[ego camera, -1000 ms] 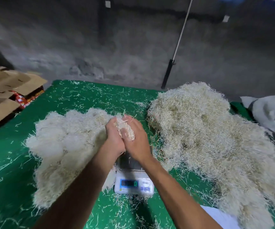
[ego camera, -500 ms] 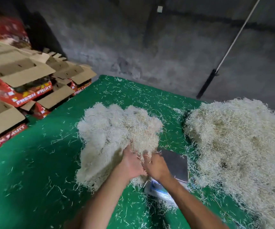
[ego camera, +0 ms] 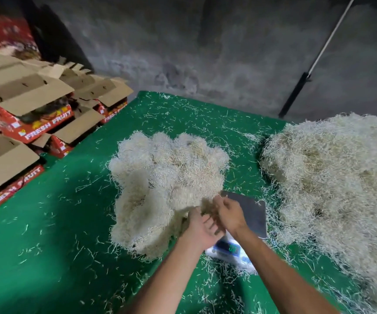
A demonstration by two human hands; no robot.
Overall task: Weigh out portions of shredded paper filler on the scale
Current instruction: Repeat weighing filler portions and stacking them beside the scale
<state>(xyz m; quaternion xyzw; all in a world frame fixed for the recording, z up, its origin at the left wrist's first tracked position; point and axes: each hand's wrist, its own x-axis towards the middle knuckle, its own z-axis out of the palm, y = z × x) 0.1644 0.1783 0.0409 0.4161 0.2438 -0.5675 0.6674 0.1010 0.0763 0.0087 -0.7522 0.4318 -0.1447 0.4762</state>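
A pale heap of shredded paper filler (ego camera: 167,184) lies mid-table on the green cloth. A larger, looser heap (ego camera: 332,177) spreads along the right side. Between them stands the white digital scale (ego camera: 230,249) with its bare grey weighing plate (ego camera: 249,211). My left hand (ego camera: 202,228) and my right hand (ego camera: 230,214) are together at the near right edge of the middle heap, just left of the plate. Their fingers are loose and touch the heap's fringe; no separate clump shows in either hand. My right forearm hides part of the scale body.
Loose paper strands litter the green table cloth (ego camera: 69,223). Stacked red "FRESH FRUIT" cartons (ego camera: 35,123) with open brown flaps stand off the table's left side. A white pole with a black end (ego camera: 305,80) leans on the grey wall behind.
One second ago both hands held a clump of filler above the scale. They carried it left onto the middle heap and no longer hold it. The plate now shows bare; my view turned left.
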